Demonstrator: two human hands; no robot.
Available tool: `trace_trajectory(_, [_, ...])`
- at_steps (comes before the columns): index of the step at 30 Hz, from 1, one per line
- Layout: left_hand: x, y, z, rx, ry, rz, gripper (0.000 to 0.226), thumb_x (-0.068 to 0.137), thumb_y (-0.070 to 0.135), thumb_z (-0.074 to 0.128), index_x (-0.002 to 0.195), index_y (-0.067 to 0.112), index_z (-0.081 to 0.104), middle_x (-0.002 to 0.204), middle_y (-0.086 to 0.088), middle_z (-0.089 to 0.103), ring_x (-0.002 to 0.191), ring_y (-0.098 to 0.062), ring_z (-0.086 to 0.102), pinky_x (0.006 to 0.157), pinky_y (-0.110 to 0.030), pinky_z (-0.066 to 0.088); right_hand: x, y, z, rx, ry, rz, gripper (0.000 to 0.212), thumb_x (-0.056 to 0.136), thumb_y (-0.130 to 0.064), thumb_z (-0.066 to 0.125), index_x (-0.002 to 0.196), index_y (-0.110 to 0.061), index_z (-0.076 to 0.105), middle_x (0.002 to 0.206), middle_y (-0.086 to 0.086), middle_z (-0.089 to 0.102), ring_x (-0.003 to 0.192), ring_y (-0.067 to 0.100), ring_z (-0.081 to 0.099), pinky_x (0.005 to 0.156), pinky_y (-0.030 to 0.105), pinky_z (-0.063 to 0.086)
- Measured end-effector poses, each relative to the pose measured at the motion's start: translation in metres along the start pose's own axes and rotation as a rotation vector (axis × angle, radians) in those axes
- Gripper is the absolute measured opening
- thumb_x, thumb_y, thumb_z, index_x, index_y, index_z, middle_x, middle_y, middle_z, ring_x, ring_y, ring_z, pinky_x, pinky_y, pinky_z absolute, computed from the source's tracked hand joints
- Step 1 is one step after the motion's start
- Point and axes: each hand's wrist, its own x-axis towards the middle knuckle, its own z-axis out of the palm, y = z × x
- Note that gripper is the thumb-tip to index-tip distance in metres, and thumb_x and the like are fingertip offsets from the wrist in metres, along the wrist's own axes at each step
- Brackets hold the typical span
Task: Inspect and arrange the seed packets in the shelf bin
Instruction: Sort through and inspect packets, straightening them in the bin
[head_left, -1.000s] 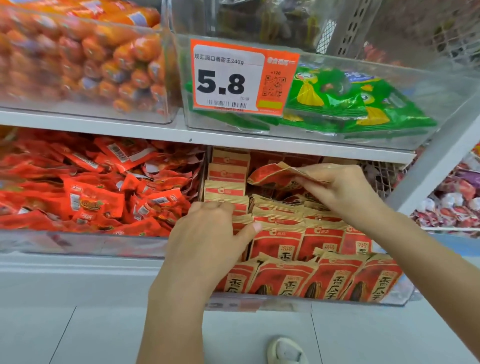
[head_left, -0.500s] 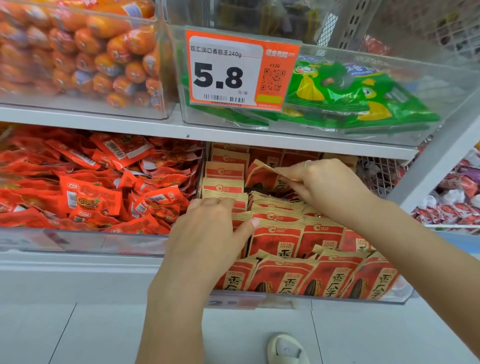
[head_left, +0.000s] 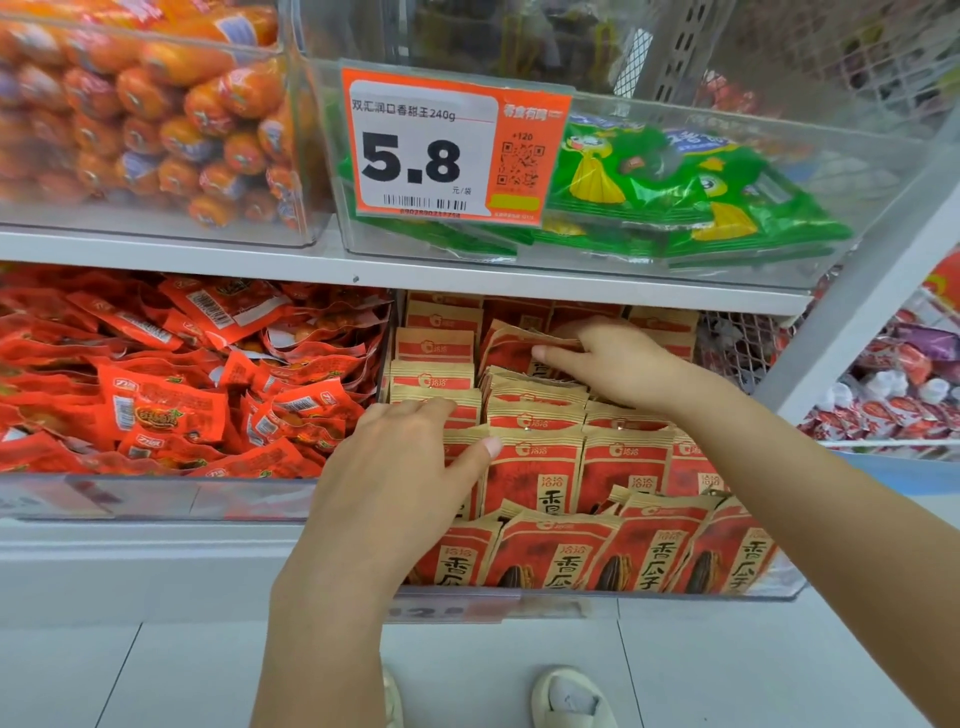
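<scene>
Risk of toppling the upright rows of seed packets (head_left: 535, 467) in the shelf bin (head_left: 779, 587) if the loose packet (head_left: 511, 348) gets shoved down between them too hard; likely also to crease its top edge or knock neighbouring rows askew toward the bin's left wall. Could slip from the pinch, too, and drop flat across the back rows, hiding their faces. Right hand (head_left: 618, 364) deep under the shelf, thumb and fingers closed on that one packet, holding it tilted above the rear middle rows. Left hand (head_left: 405, 462) lower and nearer the front, fingers curled over the tops of the left-column packets, thumb stretched out and pressing the face of a middle-row packet; gripping or merely steadying, hard to say. Remaining packets standing in the clear bin, front row leaning forward against the front wall, directly below and between both hands. Held packet well back from the left hand, above the stack.
</scene>
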Motion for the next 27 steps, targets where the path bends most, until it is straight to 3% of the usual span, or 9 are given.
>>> trace_trajectory(1, [0.0, 0.0, 0.0, -0.006, 0.001, 0.0, 0.066, 0.093, 0.064, 0.037, 0.148, 0.029, 0.037, 0.148, 0.007, 0.045, 0.14, -0.015, 0.031, 0.105, -0.036, 0.039, 0.001, 0.002, 0.0, 0.085, -0.022, 0.039, 0.038, 0.098, -0.051, 0.047, 0.079, -0.019, 0.054, 0.068, -0.001, 0.052, 0.061, 0.012, 0.047, 0.052, 0.029, 0.032])
trace_trajectory(4, [0.0, -0.001, -0.001, -0.025, 0.002, -0.004, 0.065, 0.092, 0.065, 0.038, 0.148, 0.03, 0.038, 0.147, 0.007, 0.047, 0.139, -0.015, 0.032, 0.104, -0.036, 0.039, 0.005, 0.008, 0.001, 0.197, 0.021, 0.122, 0.045, 0.093, -0.054, 0.055, 0.115, -0.015, 0.06, 0.101, 0.001, 0.062, 0.094, 0.023, 0.059, 0.066, 0.027, 0.038])
trace_trajectory(7, [0.001, 0.0, 0.0, -0.019, 0.011, -0.004, 0.065, 0.093, 0.065, 0.037, 0.147, 0.03, 0.038, 0.146, 0.007, 0.047, 0.139, -0.014, 0.033, 0.102, -0.035, 0.04, 0.008, 0.008, 0.003, 0.207, 0.085, 0.198, 0.04, 0.091, -0.051, 0.061, 0.087, -0.011, 0.059, 0.079, 0.003, 0.057, 0.085, 0.025, 0.054, 0.06, 0.029, 0.035])
trace_trajectory(10, [0.001, 0.0, 0.0, -0.014, 0.008, -0.005, 0.065, 0.093, 0.065, 0.037, 0.148, 0.03, 0.037, 0.146, 0.008, 0.047, 0.139, -0.014, 0.032, 0.102, -0.035, 0.04, 0.008, 0.011, 0.006, 0.424, 0.194, 0.137, 0.028, 0.087, -0.039, 0.07, 0.101, -0.016, 0.064, 0.099, 0.005, 0.066, 0.092, 0.021, 0.059, 0.074, 0.027, 0.042])
trace_trajectory(13, [0.001, 0.0, 0.0, -0.014, 0.003, -0.006, 0.064, 0.093, 0.064, 0.037, 0.148, 0.031, 0.037, 0.146, 0.008, 0.047, 0.138, -0.014, 0.032, 0.102, -0.036, 0.04, 0.004, 0.015, 0.008, 0.563, 0.201, 0.05, 0.013, 0.087, -0.031, 0.072, 0.088, -0.021, 0.064, 0.102, 0.003, 0.069, 0.095, 0.022, 0.063, 0.081, 0.028, 0.047])
trace_trajectory(16, [0.001, 0.0, -0.001, -0.013, 0.001, -0.006, 0.064, 0.093, 0.064, 0.037, 0.147, 0.031, 0.037, 0.145, 0.007, 0.048, 0.137, -0.015, 0.033, 0.101, -0.036, 0.041, 0.004, 0.014, 0.01, 0.404, 0.077, -0.001, 0.015, 0.089, -0.036, 0.069, 0.099, -0.027, 0.062, 0.118, 0.004, 0.065, 0.093, 0.023, 0.063, 0.081, 0.031, 0.048])
trace_trajectory(20, [0.0, 0.001, -0.001, -0.013, -0.002, -0.007, 0.063, 0.093, 0.064, 0.037, 0.147, 0.03, 0.037, 0.145, 0.007, 0.048, 0.137, -0.014, 0.034, 0.101, -0.036, 0.041, 0.01, 0.008, 0.005, 0.298, -0.09, 0.02, 0.055, 0.089, -0.043, 0.067, 0.138, -0.029, 0.048, 0.145, -0.001, 0.047, 0.127, 0.019, 0.047, 0.092, 0.025, 0.038])
trace_trajectory(24, [0.001, 0.002, -0.002, -0.004, -0.008, -0.007, 0.063, 0.093, 0.063, 0.037, 0.147, 0.03, 0.037, 0.145, 0.007, 0.048, 0.137, -0.014, 0.034, 0.102, -0.036, 0.041, 0.021, 0.0, 0.004, 0.149, -0.211, 0.044, 0.065, 0.092, -0.052, 0.058, 0.148, -0.029, 0.036, 0.155, 0.0, 0.037, 0.139, 0.021, 0.038, 0.109, 0.029, 0.034])
trace_trajectory(27, [0.0, 0.002, -0.002, -0.014, -0.014, -0.011, 0.063, 0.093, 0.064, 0.037, 0.147, 0.03, 0.037, 0.145, 0.008, 0.048, 0.138, -0.014, 0.034, 0.102, -0.036, 0.04, 0.02, -0.002, 0.005, 0.146, -0.245, 0.037, 0.063, 0.093, -0.058, 0.051, 0.147, -0.028, 0.042, 0.156, -0.002, 0.036, 0.142, 0.019, 0.034, 0.111, 0.029, 0.029])
